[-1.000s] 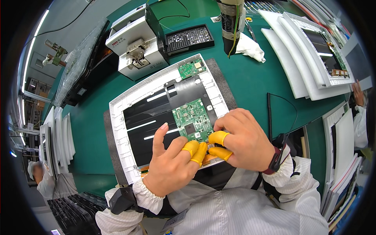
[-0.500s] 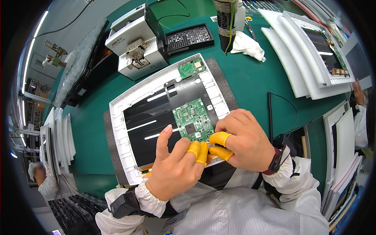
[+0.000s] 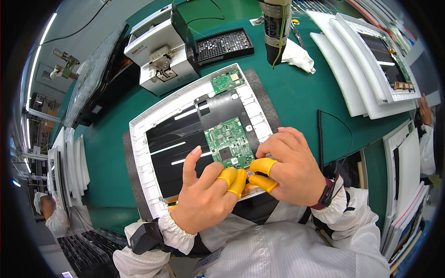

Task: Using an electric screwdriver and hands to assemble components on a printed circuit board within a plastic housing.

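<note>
A white-framed panel point(image 3: 153, 118) lies back-up on a dark mat on the green bench, with a black sheet and a green circuit board point(image 3: 230, 141) at its middle. A smaller green board point(image 3: 227, 81) sits at its far edge. My left hand point(image 3: 204, 197) and my right hand point(image 3: 289, 169) meet at the panel's near edge, just below the circuit board. Yellow finger cots cover the fingertips that press together there. What they pinch is hidden by the fingers. My left index finger rests stretched out on the black sheet.
A white boxy device point(image 3: 157, 53) and a black tray of small parts point(image 3: 225, 45) stand behind the panel. A dark cylinder point(image 3: 276, 28) and a white cloth point(image 3: 299, 55) are at the back. Stacked white frames point(image 3: 366, 69) lie on the right, more stacks on the left point(image 3: 69, 162). A coiled cable point(image 3: 321, 134) hangs right.
Both hands stay at the panel's near edge. The fingertips shifted only slightly; the panel has not moved.
</note>
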### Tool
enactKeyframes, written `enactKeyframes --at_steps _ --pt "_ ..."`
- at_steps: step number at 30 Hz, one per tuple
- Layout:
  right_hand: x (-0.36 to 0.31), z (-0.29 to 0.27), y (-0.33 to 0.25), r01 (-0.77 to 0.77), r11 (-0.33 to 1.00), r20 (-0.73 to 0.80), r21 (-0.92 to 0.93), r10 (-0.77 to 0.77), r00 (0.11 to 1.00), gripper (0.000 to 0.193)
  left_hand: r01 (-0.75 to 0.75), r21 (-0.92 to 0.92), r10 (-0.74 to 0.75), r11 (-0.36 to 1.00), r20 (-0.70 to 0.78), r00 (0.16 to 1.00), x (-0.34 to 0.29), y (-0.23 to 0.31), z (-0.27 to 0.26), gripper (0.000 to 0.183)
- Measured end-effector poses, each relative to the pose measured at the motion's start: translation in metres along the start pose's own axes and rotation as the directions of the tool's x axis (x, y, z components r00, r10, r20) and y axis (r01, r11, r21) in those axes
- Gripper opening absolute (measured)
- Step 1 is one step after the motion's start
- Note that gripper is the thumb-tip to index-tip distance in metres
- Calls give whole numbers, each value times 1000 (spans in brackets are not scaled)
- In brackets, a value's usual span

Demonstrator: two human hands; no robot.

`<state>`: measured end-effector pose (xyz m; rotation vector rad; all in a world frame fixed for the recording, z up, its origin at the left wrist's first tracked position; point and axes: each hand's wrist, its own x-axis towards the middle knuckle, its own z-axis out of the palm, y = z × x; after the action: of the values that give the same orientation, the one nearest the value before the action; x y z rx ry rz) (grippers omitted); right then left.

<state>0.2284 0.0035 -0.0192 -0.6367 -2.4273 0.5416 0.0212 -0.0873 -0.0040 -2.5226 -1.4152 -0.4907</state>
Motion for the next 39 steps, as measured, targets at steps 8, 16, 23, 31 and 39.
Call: enactKeyframes --at_steps 8,16,23,31,39 --pt "1 2 3 46 999 -3 2 -46 999 15 -22 6 22 1000 -33 999 0 -1 3 8" --pt "2 0 2 80 996 15 -50 -79 997 13 -37 8 37 999 -30 999 -1 -2 2 6" --pt "4 -1 1 100 992 22 -83 -98 995 12 36 9 -36 999 -10 999 -2 3 -2 7" --pt "4 -3 1 99 992 32 -76 -97 995 25 40 16 -40 999 -2 999 1 6 -1 9" --pt "0 3 0 15 1000 -68 -21 -17 998 24 63 -8 -63 998 -62 996 1 5 5 13"
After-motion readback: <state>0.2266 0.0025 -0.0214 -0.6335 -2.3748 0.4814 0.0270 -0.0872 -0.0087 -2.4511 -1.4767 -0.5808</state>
